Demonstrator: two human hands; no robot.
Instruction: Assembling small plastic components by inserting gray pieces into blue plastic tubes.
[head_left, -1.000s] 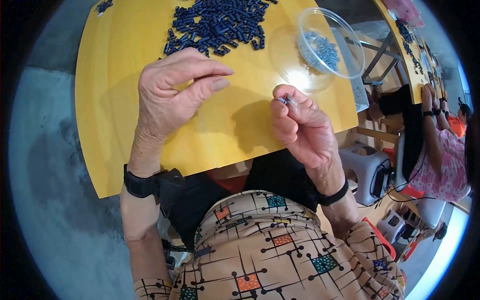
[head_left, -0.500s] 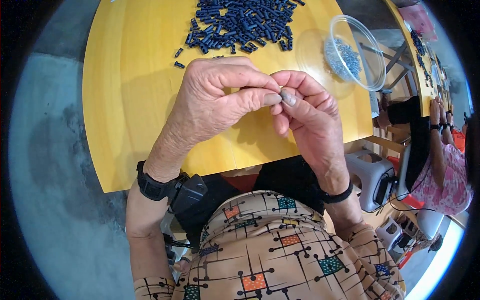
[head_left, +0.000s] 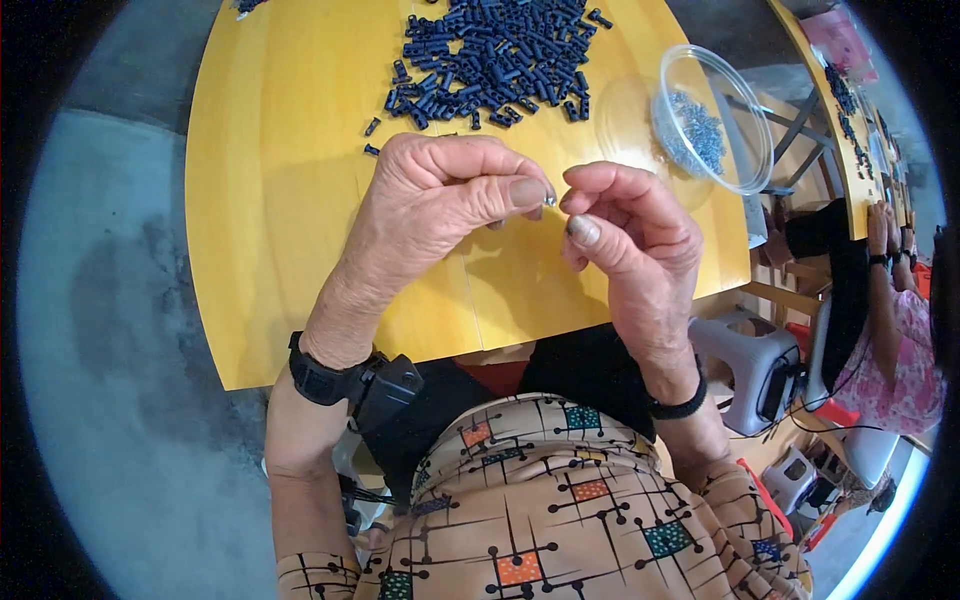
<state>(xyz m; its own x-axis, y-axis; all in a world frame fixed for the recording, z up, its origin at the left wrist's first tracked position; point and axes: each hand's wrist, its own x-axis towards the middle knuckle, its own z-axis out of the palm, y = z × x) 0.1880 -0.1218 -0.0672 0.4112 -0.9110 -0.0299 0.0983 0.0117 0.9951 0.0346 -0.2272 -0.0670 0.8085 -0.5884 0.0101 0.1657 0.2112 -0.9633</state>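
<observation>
In the head view, your left hand (head_left: 435, 195) has a tiny shiny silver metal piece (head_left: 550, 200) pinched between thumb and fingertips, right above the yellow wooden tabletop (head_left: 285, 230). Your right hand (head_left: 645, 245) is just beside it, thumb and index slightly parted. Past your hands there's a heap of dark blue tubular plastic parts (head_left: 490, 65), plus a clear round plastic tub (head_left: 769, 150) with small silvery pieces inside, over to your right.

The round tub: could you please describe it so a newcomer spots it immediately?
On the yellow table, look beyond the right hand, near the table's right edge. The round tub is clear plastic holding small shiny pieces, unlike the loose dark pile to its left.
</observation>
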